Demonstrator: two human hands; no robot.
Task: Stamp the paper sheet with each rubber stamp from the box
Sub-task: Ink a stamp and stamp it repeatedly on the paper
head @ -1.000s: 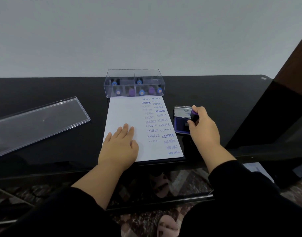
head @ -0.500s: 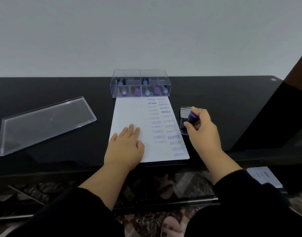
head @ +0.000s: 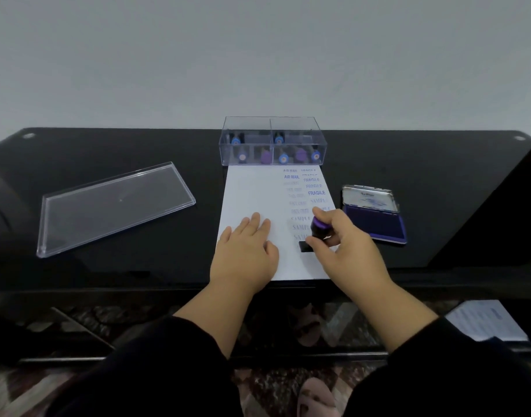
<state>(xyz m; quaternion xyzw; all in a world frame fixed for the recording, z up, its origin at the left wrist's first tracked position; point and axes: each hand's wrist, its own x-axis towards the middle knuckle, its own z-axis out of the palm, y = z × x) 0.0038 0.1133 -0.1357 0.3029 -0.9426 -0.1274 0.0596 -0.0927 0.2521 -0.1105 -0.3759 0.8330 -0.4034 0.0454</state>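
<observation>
My right hand (head: 345,251) gripped the stamp (head: 318,233) low over the sheet (head: 252,194) on the bench (head: 439,176), while my left hand (head: 246,254) pressed flat. A tilted press risked smudging neighbouring prints; the box (head: 271,139) stood behind.

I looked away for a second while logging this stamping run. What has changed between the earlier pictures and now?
The right hand, gripping the purple-handled rubber stamp, moved left from the ink pad onto the paper sheet, with the stamp's base now low on the sheet below the SAMPLE prints. Its grip on the stamp is unchanged. The left hand stayed flat on the sheet; the clear stamp box and its lid did not move.
</observation>
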